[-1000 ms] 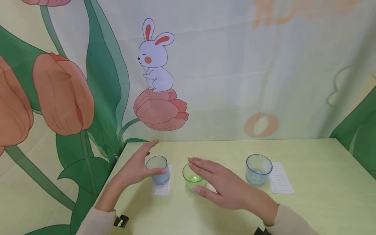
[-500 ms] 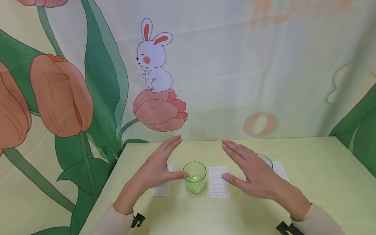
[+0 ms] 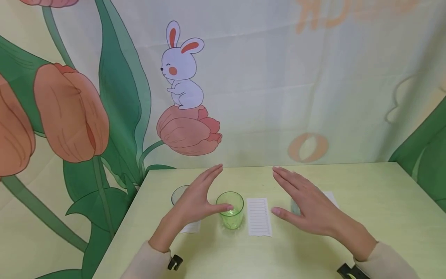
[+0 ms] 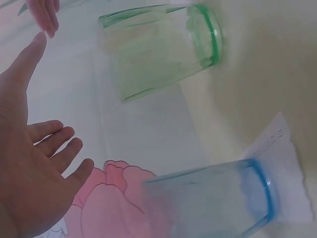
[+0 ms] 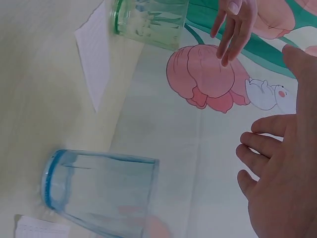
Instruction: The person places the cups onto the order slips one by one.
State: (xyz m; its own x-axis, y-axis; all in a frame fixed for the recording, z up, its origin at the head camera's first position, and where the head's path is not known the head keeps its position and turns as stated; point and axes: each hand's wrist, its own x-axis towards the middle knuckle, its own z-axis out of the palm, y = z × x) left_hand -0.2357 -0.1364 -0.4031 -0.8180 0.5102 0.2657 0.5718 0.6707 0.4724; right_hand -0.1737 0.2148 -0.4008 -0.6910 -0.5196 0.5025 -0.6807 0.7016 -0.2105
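Note:
My left hand [image 3: 198, 202] hovers in the air between the left blue glass [image 3: 178, 193] and the green glass [image 3: 232, 221], fingers straight and thumb spread. Its thumb tip overlaps the green glass in the head view. To the right, my right hand [image 3: 308, 206] is held up the same way, palm facing the left hand, and covers most of the right blue glass [image 3: 295, 208]. Both wrist views show the hands apart from the glasses and holding nothing. The green glass [image 4: 158, 54] and the blue glass [image 5: 104, 191] stand upright on the table.
A lined paper slip [image 3: 259, 217] lies right of the green glass. Another slip [image 3: 191, 228] is by the left blue glass, and a third slip [image 3: 331, 197] shows behind the right hand. The pale table [image 3: 379, 217] meets a printed curtain [image 3: 258, 97] at the back.
My right hand has moved right, from over the green glass to in front of the right blue glass. The left hand has shifted right from the left blue glass. The glasses stay put.

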